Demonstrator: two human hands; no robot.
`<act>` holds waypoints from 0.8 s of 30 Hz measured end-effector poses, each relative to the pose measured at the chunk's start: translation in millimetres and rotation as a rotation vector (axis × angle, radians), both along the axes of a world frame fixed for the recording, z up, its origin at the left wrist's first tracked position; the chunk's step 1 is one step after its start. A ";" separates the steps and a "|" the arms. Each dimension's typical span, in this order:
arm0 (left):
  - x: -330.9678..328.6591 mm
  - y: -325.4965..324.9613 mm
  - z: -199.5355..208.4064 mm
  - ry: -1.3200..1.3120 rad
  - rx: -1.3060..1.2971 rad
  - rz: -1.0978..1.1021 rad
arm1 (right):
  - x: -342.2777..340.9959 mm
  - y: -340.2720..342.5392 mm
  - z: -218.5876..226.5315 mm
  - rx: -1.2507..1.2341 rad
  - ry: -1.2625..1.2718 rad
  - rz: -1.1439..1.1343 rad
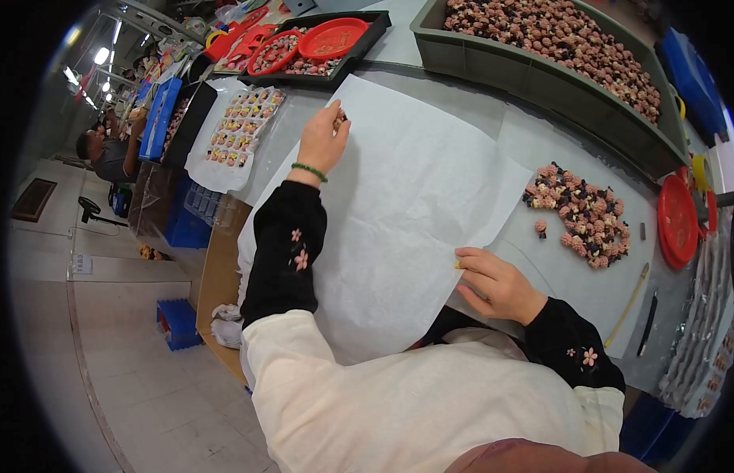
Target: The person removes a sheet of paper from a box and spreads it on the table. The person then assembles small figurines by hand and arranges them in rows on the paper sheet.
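Observation:
A large white paper sheet point(414, 181) covers the middle of the table and hangs over its near edge. My left hand point(326, 142), with a green bead bracelet at the wrist, is closed over the sheet's far left side. A small pink-and-dark figurine point(341, 121) shows between its fingers. Near the sheet's right corner, my right hand point(499, 285) pinches the paper edge, and a bit of yellow shows at its fingertip. Right of the sheet lies a loose pile of pink-headed figurines point(596, 221), with a single figurine point(540, 229) apart from it.
A deep grey-green bin point(540, 79) of figurines stands at the back right. A black tray point(365, 47) with red lids sits at the back. Figurines stand in rows on a white tray point(245, 126) at left. A brush point(629, 303) and dark pen point(648, 322) lie right. Another person point(115, 154) works far left.

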State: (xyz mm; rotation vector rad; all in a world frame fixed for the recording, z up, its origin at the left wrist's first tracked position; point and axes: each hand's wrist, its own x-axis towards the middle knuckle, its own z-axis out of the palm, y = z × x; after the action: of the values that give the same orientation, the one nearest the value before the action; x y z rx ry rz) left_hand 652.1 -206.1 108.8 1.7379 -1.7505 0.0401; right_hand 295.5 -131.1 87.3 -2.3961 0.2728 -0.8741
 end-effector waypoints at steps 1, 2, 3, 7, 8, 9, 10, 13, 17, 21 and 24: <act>1.5 -17.1 -3.6 -0.048 0.019 0.047 | 0.0 0.0 -0.8 0.018 -0.002 0.007; 2.0 -34.3 -7.8 -0.095 0.036 0.092 | -0.4 -0.8 -2.3 0.016 -0.003 0.005; 2.2 -51.9 -14.7 -0.095 0.033 0.087 | -1.0 -1.4 -4.2 0.018 0.004 0.012; 2.1 -87.6 -45.4 -0.226 0.027 0.142 | -2.3 -3.9 -6.0 0.025 0.016 0.015; 0.2 -92.2 -50.1 -0.233 0.117 0.173 | -3.4 -4.6 -5.9 0.024 0.017 0.007; 1.4 -90.5 -55.3 -0.212 0.029 0.155 | -4.3 -5.1 -5.8 0.024 0.011 0.001; -0.7 -87.1 -55.4 -0.212 0.033 0.142 | -5.5 -5.0 -7.1 0.030 0.005 -0.011; 0.2 -77.5 -48.2 -0.215 0.009 0.116 | -7.7 -8.9 -8.4 0.006 -0.007 -0.022; 3.3 -73.8 -46.4 -0.203 0.026 0.126 | -8.9 -8.6 -9.2 0.028 -0.005 -0.016; 10.5 -74.3 -42.2 -0.229 0.145 0.197 | -8.2 -8.0 -9.1 0.032 -0.003 -0.023; 7.4 -77.8 -43.9 -0.251 0.194 0.225 | -10.3 -9.2 -7.1 0.024 0.001 -0.040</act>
State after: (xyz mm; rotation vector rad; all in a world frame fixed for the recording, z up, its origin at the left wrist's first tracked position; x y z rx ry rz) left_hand 659.4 -283.9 64.9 2.1450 -1.7718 0.1993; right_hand 285.2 -140.3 80.1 -2.3766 0.3304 -0.8831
